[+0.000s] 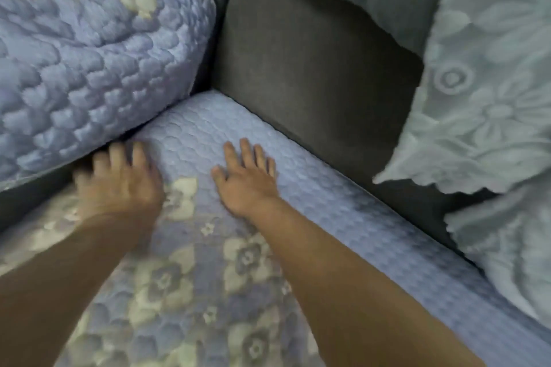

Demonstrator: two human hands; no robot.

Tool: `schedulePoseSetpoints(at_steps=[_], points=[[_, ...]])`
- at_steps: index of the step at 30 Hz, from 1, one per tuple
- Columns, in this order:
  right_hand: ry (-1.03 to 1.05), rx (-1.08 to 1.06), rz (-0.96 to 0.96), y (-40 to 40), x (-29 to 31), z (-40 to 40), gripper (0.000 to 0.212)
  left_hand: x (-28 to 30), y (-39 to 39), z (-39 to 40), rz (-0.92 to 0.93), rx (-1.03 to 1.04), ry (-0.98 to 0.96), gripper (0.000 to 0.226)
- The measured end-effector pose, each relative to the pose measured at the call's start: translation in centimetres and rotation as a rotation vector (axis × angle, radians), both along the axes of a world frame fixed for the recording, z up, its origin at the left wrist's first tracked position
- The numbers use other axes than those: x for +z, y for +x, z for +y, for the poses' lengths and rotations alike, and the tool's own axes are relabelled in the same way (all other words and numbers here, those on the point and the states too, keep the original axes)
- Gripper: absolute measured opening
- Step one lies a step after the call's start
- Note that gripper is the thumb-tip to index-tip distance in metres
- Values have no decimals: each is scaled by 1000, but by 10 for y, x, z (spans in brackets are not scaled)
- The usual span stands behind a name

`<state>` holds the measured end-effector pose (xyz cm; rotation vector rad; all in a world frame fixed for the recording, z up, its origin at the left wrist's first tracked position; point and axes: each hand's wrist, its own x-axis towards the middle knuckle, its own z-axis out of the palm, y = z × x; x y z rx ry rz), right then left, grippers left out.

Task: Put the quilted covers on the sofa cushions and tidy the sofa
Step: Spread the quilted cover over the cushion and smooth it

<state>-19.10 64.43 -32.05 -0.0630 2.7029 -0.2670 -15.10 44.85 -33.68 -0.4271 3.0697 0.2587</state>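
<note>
A seat cushion in a blue quilted cover (190, 262) with pale flowers fills the lower middle, its far corner pushed into the grey sofa's corner. My right hand (247, 179) lies flat on it, fingers straight, pointing toward the armrest. My left hand (119, 179), blurred, presses the cover with spread fingers at the gap under a second blue quilted cushion (89, 53), which leans at the upper left.
The grey sofa armrest (313, 68) stands behind the seat cushion. Pale green floral throws (492, 98) drape over it at the right and hang down toward the seat's right edge. A strip of bare grey sofa (26, 197) shows at the left.
</note>
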Motion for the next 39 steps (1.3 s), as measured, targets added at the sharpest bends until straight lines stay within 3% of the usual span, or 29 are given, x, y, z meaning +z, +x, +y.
schedulePoseSetpoints(at_steps=[4, 6, 10, 12, 13, 16, 20, 22, 25, 28, 31, 34, 35, 38, 39], points=[[-21, 32, -23, 133, 14, 11, 65, 30, 166, 27, -72, -161, 53, 62], [129, -54, 76, 185, 12, 40, 67, 29, 243, 35, -132, -189, 168, 64], [176, -91, -70, 227, 24, 37, 62, 51, 394, -43, -334, 275, 262, 73], [189, -171, -127, 230, 30, 15, 64, 58, 428, -86, -302, 553, 433, 90], [181, -202, -156, 233, 32, 1, 65, 59, 434, -108, -231, 719, 562, 94], [118, -148, -167, 267, 31, -50, 74, 51, 432, -173, -60, 1223, 939, 72], [107, -157, 18, 303, 9, -83, 80, 27, 380, -186, 95, 1381, 1390, 78], [132, -193, 99, 305, -4, -88, 79, 10, 346, -175, 125, 1367, 1378, 89], [162, -180, 174, 301, -17, -95, 78, -8, 348, -188, 126, 1209, 1343, 88], [178, -221, 147, 302, 0, -96, 75, 3, 385, -212, -2, 1071, 1568, 80], [59, -294, 150, 320, 32, -127, 68, 31, 418, -236, -123, 1204, 1634, 73], [-122, -303, 87, 378, 58, -173, 50, 37, 450, -244, -8, 1541, 1558, 99], [-142, -307, 72, 401, 62, -182, 48, 40, 442, -239, 7, 1531, 1543, 116], [-104, -414, -7, 464, 69, -186, 54, 46, 381, -207, -36, 1348, 1573, 117], [-72, -469, -28, 481, 67, -180, 55, 39, 370, -200, -89, 1220, 1580, 128]])
